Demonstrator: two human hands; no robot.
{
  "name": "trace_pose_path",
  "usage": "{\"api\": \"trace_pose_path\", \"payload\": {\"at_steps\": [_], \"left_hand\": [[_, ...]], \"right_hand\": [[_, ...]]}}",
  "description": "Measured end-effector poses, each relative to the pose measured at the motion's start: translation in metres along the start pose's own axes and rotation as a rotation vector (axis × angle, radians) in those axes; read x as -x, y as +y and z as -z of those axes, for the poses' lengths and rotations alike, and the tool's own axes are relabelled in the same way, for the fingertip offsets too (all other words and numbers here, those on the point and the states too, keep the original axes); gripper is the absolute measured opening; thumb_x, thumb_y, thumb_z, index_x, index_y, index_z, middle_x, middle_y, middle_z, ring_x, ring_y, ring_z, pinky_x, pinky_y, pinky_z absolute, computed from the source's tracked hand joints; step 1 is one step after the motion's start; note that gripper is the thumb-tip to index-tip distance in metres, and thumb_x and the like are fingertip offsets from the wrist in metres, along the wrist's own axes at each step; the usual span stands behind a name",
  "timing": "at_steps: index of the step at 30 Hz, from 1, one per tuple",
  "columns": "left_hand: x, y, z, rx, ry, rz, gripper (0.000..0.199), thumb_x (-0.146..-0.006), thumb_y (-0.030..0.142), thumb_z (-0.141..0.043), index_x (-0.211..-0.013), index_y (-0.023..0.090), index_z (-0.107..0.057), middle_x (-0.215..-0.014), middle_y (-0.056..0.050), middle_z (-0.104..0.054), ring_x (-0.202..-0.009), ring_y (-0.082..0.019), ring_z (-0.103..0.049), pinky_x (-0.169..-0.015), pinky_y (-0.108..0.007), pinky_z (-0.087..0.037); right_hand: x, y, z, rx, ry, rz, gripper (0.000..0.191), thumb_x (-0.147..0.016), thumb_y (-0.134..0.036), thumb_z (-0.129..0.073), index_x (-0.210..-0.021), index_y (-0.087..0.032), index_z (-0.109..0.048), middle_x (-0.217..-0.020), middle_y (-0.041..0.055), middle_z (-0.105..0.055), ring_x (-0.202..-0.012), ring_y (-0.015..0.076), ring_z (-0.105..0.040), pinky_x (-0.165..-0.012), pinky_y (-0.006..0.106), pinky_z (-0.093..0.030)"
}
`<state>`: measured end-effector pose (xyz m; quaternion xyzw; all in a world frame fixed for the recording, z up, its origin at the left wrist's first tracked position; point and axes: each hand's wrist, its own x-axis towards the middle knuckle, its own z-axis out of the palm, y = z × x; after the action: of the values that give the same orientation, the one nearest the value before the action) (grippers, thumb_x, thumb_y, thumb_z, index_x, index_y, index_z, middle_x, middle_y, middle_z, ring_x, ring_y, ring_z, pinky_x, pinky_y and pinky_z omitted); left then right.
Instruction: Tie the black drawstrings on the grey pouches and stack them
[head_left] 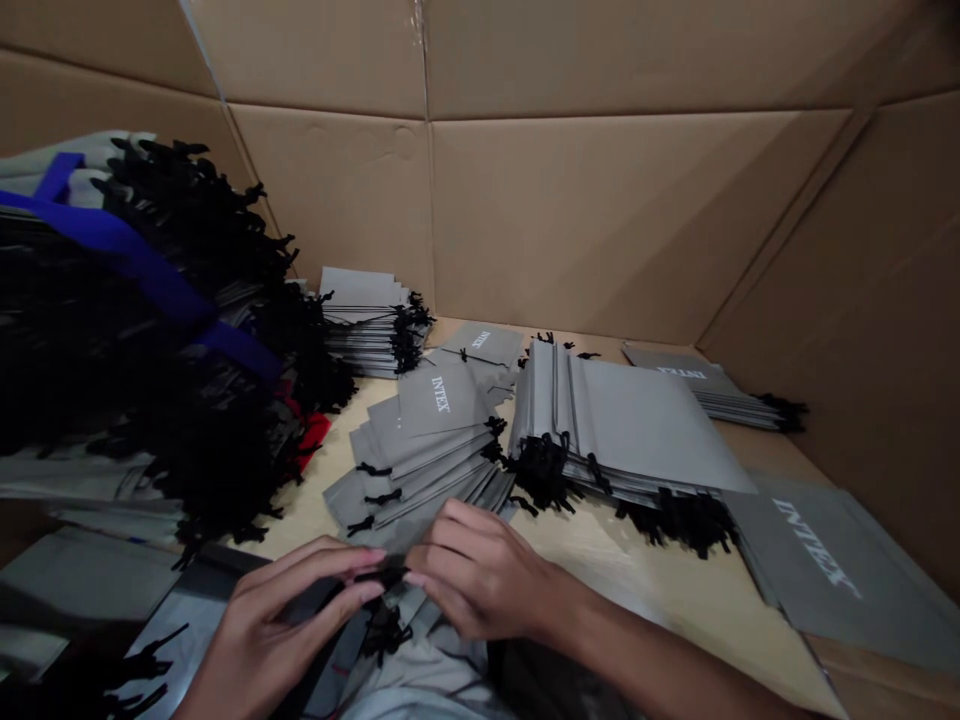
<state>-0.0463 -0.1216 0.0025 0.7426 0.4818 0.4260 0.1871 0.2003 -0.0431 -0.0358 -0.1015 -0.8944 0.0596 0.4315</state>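
Note:
At the bottom centre my left hand (289, 610) pinches a black drawstring (386, 577) between thumb and fingers. My right hand (480, 565), its fingers curled, grips the same drawstring from the other side. The cord belongs to a grey pouch that lies mostly hidden under and behind my hands. Just beyond them, a fanned pile of grey pouches (435, 440) with black cord ends lies on the light tabletop (600, 545); the top one reads INTEX.
A large heap of pouches (150, 330) tied with a blue strap (142, 265) fills the left. Stacks stand at the back (360, 320), centre right (645, 420) and far right (847, 560). Cardboard walls (600, 220) enclose the table.

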Motion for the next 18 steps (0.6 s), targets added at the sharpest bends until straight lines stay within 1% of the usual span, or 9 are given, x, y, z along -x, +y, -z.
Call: {"api": "trace_pose_path", "payload": {"at_steps": [2, 4, 8, 11, 15, 18], "left_hand": [[-0.0003, 0.0018, 0.0005, 0.010, 0.000, -0.020, 0.026, -0.092, 0.019, -0.085, -0.111, 0.036, -0.087, -0.102, 0.003, -0.089, -0.089, -0.016, -0.085, -0.083, -0.016, -0.066], [-0.0007, 0.0042, 0.0012, 0.011, -0.016, -0.024, 0.026, -0.093, 0.019, -0.085, -0.111, 0.037, -0.088, -0.100, 0.004, -0.088, -0.087, -0.016, -0.085, -0.082, -0.015, -0.066], [-0.0009, 0.0069, 0.0008, 0.015, -0.017, -0.017, 0.022, -0.093, 0.022, -0.086, -0.110, 0.036, -0.089, -0.097, 0.003, -0.087, -0.084, -0.015, -0.085, -0.078, -0.013, -0.065], [-0.0010, 0.0050, 0.0000, 0.034, -0.008, -0.018, 0.019, -0.095, 0.023, -0.084, -0.109, 0.036, -0.089, -0.097, 0.003, -0.088, -0.084, -0.015, -0.085, -0.079, -0.013, -0.065], [-0.0019, 0.0014, 0.0002, 0.039, -0.009, -0.003, 0.019, -0.094, 0.022, -0.085, -0.107, 0.036, -0.089, -0.095, 0.004, -0.088, -0.083, -0.014, -0.085, -0.078, -0.012, -0.064], [-0.0026, 0.0022, 0.0007, 0.051, -0.015, 0.010, 0.019, -0.093, 0.021, -0.086, -0.104, 0.036, -0.090, -0.093, 0.004, -0.088, -0.080, -0.014, -0.085, -0.077, -0.011, -0.064]], "right_hand": [[-0.0011, -0.0005, 0.0009, -0.017, 0.019, 0.005, 0.021, -0.114, -0.021, -0.050, -0.104, -0.015, -0.068, -0.083, 0.0042, -0.067, -0.075, 0.0180, -0.054, -0.072, 0.032, -0.051], [-0.0018, -0.0011, 0.0019, -0.027, 0.024, 0.003, 0.020, -0.114, -0.020, -0.050, -0.106, -0.014, -0.068, -0.085, 0.0046, -0.068, -0.075, 0.0180, -0.054, -0.074, 0.032, -0.052], [-0.0007, -0.0016, 0.0018, -0.023, -0.015, -0.001, 0.016, -0.113, -0.018, -0.051, -0.111, -0.014, -0.066, -0.088, 0.0050, -0.070, -0.079, 0.0182, -0.057, -0.077, 0.033, -0.053], [0.0007, -0.0018, 0.0006, -0.024, -0.040, 0.005, 0.013, -0.112, -0.017, -0.052, -0.112, -0.015, -0.065, -0.088, 0.0044, -0.069, -0.080, 0.0181, -0.057, -0.078, 0.033, -0.054], [0.0000, -0.0034, 0.0014, -0.009, -0.050, -0.005, 0.014, -0.112, -0.017, -0.053, -0.115, -0.016, -0.066, -0.091, 0.0057, -0.071, -0.083, 0.0185, -0.059, -0.080, 0.032, -0.057], [-0.0021, -0.0049, 0.0034, -0.002, -0.052, 0.007, 0.015, -0.110, -0.014, -0.053, -0.113, -0.015, -0.067, -0.092, 0.0070, -0.071, -0.084, 0.0190, -0.059, -0.082, 0.032, -0.058]]}}
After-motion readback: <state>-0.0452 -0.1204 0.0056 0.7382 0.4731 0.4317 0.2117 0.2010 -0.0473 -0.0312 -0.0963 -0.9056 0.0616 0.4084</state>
